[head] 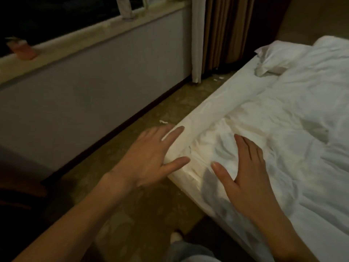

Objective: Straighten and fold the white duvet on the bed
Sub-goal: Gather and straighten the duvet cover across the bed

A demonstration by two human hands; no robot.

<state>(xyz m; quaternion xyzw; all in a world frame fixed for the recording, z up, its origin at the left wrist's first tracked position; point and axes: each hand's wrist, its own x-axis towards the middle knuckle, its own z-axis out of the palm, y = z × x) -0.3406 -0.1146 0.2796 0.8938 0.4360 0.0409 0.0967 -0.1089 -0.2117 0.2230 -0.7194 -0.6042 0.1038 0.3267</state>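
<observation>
A: Where's the white duvet (283, 118)?

B: Rumpled across the bed (190, 129), its edge bunched near the corner. Both hands are spread, pinching nothing: the left hand (151, 157) at the mattress corner, the right hand (245, 171) seemingly flat on the creased fabric.

A: Risk?

B: Smoothing with 2 flat palms could just push wrinkles along, or drag the edge onto the floor (151, 103).

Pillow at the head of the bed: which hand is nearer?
Right. The right hand lies on the duvet, on the pillow side; the left hand is at the bed edge, farther off.
</observation>
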